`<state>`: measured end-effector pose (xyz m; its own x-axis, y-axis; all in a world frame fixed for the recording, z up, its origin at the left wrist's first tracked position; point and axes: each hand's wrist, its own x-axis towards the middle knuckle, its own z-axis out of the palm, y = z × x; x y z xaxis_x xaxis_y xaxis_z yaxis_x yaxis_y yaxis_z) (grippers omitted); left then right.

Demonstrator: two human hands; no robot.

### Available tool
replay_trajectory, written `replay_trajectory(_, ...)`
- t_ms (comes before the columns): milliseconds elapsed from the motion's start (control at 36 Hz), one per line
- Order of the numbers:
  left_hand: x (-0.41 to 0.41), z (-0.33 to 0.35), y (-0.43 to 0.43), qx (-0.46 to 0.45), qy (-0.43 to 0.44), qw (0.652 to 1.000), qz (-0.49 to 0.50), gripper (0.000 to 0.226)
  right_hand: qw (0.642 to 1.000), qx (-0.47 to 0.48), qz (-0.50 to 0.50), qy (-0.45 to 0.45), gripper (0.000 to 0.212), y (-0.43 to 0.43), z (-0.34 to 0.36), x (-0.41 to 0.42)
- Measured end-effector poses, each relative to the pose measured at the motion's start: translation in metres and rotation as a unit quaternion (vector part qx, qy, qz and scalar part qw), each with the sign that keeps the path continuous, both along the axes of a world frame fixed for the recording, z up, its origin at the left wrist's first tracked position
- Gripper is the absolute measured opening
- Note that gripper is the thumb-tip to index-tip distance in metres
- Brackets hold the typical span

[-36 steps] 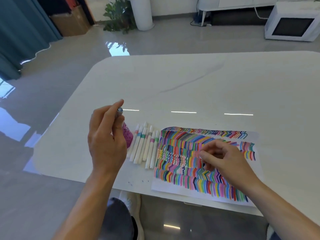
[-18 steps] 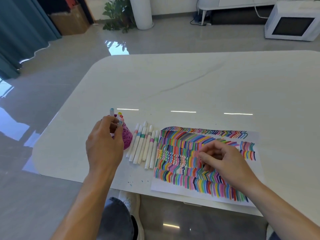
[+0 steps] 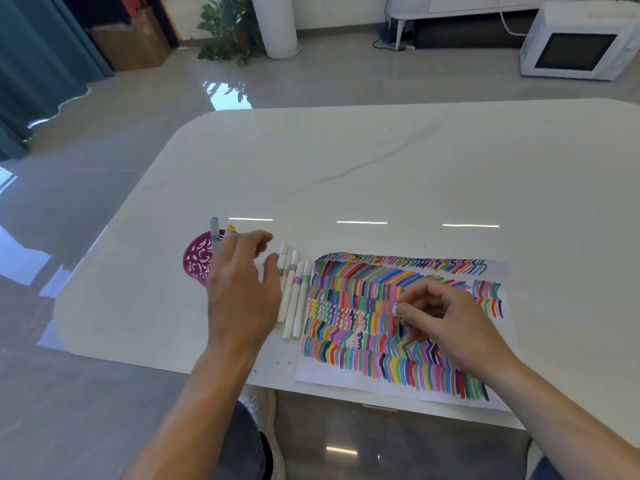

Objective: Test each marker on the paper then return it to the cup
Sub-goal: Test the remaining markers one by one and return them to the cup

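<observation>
- I see a white table (image 3: pixel 381 161) filling the middle of the frame.
- The paper (image 3: pixel 356 296), packed with coloured strokes, lies at lower centre-right, near the table's front edge.
- My left hand (image 3: pixel 242 292) hovers at centre-left, its fingers loose and apart, holding nothing. It covers part of the cup and the left of the row.
- My right hand (image 3: pixel 450 323) rests on the paper with its fingers curled to the thumb. I cannot tell if they pinch anything.
- A row of white markers (image 3: pixel 294 296) lies just left of the paper.
- The pink cup (image 3: pixel 198 258) stands left of the row.
- Two markers (image 3: pixel 214 230) stand in the cup.
</observation>
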<state>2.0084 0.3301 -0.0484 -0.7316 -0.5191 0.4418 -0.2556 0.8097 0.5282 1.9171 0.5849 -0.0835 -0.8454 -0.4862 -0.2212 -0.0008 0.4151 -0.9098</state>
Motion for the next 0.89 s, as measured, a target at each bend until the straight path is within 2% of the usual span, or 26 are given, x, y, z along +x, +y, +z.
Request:
replay_trajectory(194, -0.008, -0.022, 0.022, 0.046, -0.173, 0.983, -0.047, 0.027, 0.998, 0.069, -0.007, 0.0, 0.003, 0.013, -0.009, -0.007)
replay_trajectory(333, -0.012, -0.027, 0.031, 0.051, -0.234, 0.97, -0.047, 0.03, 0.995, 0.096, -0.01, -0.005, 0.004, 0.024, -0.01, -0.011)
replay_trajectory(583, -0.021, -0.036, 0.039, 0.012, -0.295, 0.955, -0.029, 0.04, 0.994, 0.11, -0.016, -0.006, 0.005, 0.038, -0.009, -0.018)
replay_trajectory(778, -0.025, -0.036, 0.046, -0.038, -0.329, 0.943, -0.032, 0.032, 0.994, 0.105, -0.011, -0.006, 0.006, 0.039, -0.01, -0.016)
replay_trajectory(889, -0.025, -0.035, 0.048, -0.028, -0.324, 0.946, -0.012, 0.03, 0.995, 0.099, -0.012, -0.01, 0.005, 0.037, -0.01, -0.016)
